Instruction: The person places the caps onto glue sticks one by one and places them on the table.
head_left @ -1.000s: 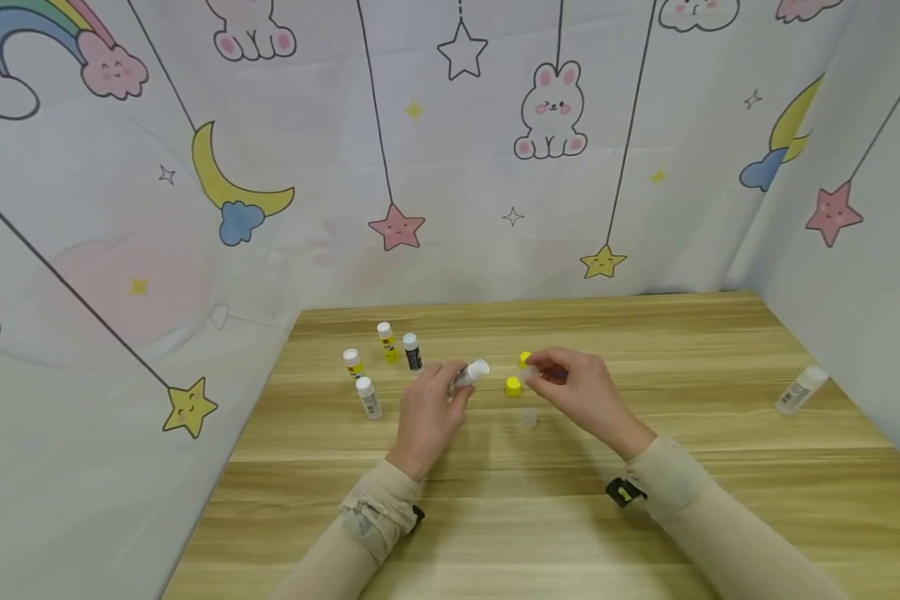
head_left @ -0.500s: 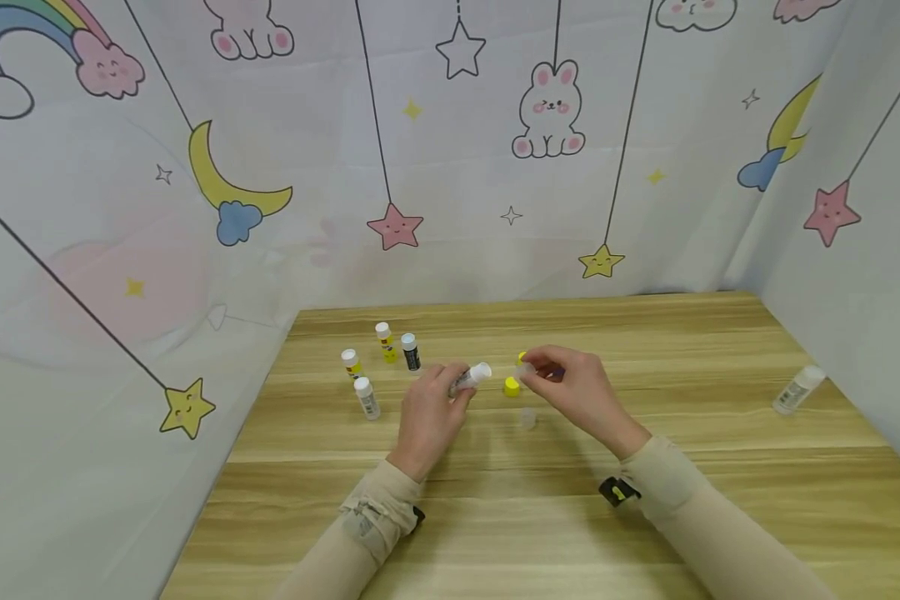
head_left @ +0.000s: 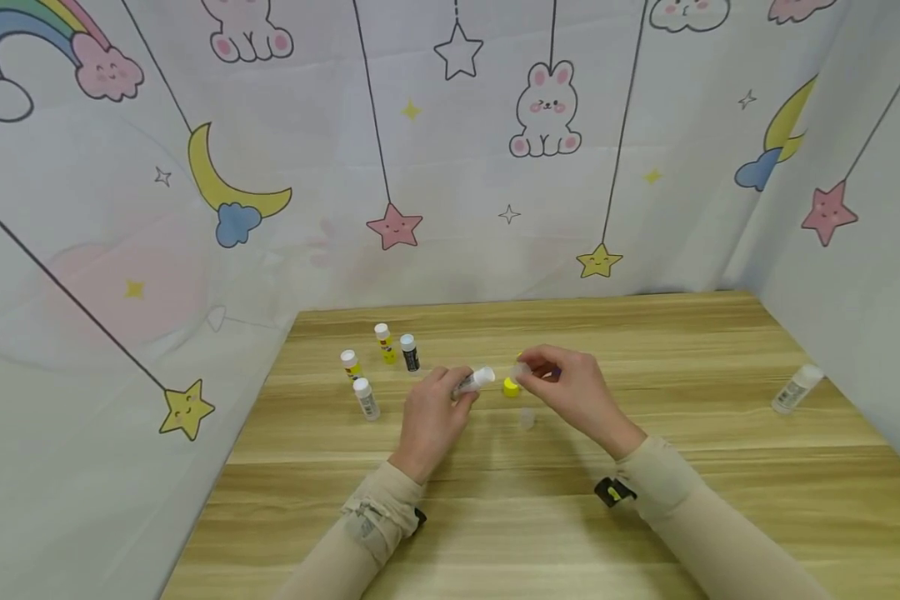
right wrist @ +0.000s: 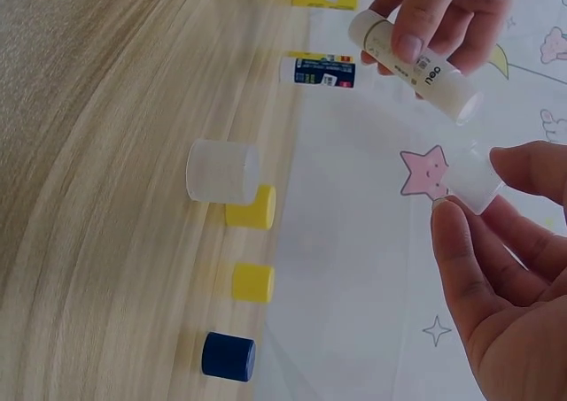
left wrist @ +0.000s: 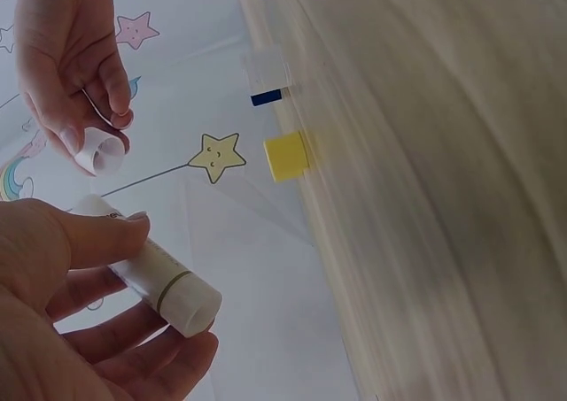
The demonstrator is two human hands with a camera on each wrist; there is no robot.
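Tilted above the table, a white glue stick [head_left: 474, 382] is held in my left hand [head_left: 429, 417], thumb on one side and fingers round the other. Its label reads "deli" in the right wrist view. My right hand [head_left: 581, 396] pinches a translucent cap [right wrist: 476, 178] between thumb and fingertips. The cap is hollow, its open mouth visible in the left wrist view, and a small gap separates it from the glue stick's end. Below the hands stand another translucent cap [right wrist: 221, 171], a yellow cap [head_left: 511, 387], a second yellow cap [right wrist: 252, 282] and a blue cap [right wrist: 229, 357].
Left of my left hand stand several glue sticks: a white one [head_left: 366, 399], a dark one [head_left: 410, 353] and yellow ones [head_left: 386, 343]. One more white glue stick [head_left: 797, 389] is near the wooden table's [head_left: 690, 500] right edge. A printed curtain [head_left: 457, 150] surrounds the back and sides.
My right hand has moved slightly left with the cap, nearer the glue stick. My left hand has shifted a little to the right with the glue stick.
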